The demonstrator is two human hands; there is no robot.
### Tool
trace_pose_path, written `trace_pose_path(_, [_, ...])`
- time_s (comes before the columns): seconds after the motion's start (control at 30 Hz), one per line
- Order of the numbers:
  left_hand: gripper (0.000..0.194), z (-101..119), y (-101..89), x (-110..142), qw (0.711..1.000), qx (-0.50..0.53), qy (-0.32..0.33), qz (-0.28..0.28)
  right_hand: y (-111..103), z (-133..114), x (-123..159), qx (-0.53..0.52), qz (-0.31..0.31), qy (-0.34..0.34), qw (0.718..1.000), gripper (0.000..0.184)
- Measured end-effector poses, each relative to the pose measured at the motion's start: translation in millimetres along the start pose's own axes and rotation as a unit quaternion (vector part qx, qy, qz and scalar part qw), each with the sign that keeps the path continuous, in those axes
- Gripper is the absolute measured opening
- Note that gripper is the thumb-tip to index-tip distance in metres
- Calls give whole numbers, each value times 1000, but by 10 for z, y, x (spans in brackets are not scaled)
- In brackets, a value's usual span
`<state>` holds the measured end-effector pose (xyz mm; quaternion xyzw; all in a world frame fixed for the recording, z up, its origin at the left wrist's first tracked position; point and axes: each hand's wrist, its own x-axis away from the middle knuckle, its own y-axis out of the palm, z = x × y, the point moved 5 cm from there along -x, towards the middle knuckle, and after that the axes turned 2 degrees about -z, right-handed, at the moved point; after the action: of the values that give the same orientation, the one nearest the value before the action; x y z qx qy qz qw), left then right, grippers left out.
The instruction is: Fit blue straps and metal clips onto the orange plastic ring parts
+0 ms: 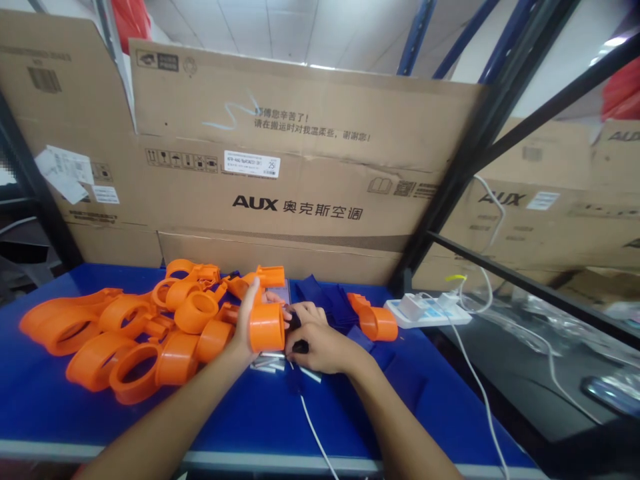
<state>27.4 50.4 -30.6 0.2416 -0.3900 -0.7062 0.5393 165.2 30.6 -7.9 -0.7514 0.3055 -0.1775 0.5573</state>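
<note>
My left hand is closed around an orange plastic ring-shaped piece, its thumb pointing up. Close against it, my right hand has its fingers curled on a small black object, whose kind is partly hidden by the fingers. Both hands meet above the middle of the blue table. Beneath them lie several thin silvery-white strips. A white cord runs from a dark blue piece under my right hand toward the front edge.
Several orange ring pieces are heaped at left on the blue table. Dark blue flat pieces and another orange ring piece lie at right. Beyond are a white power strip with cords, a cardboard panel and a black frame post.
</note>
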Motion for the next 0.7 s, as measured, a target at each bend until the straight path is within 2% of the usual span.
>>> trace_pose_path(0.17, [55,-8,-24,1,999,-43,28,-1,-39,16,6,-22,30,-3,999,9])
trace_pose_path(0.27, [56,-14,-42,-9,998,-51,41,4,-147,59,15,-92,87,-19,992,3])
trace_pose_path(0.33, [55,-9,-54,-24,997,-64,49,11,-220,115,11,-166,140,-27,976,7])
trace_pose_path(0.4, [55,-7,-63,-38,994,-88,55,16,-264,197,0,-259,197,-17,945,16])
trace_pose_path(0.5, [57,-30,-62,-44,989,-131,60,20,-255,329,-16,-404,278,20,871,24])
trace_pose_path(0.57, [59,-70,-55,-33,986,-154,58,25,-221,389,-21,-457,319,43,829,28])
trace_pose_path(0.63, [61,-119,-45,-19,983,-176,51,28,-202,425,-18,-469,356,59,806,30])
trace_pose_path(0.7, [62,-153,-33,-7,979,-194,52,25,-208,442,-8,-459,389,63,797,32])
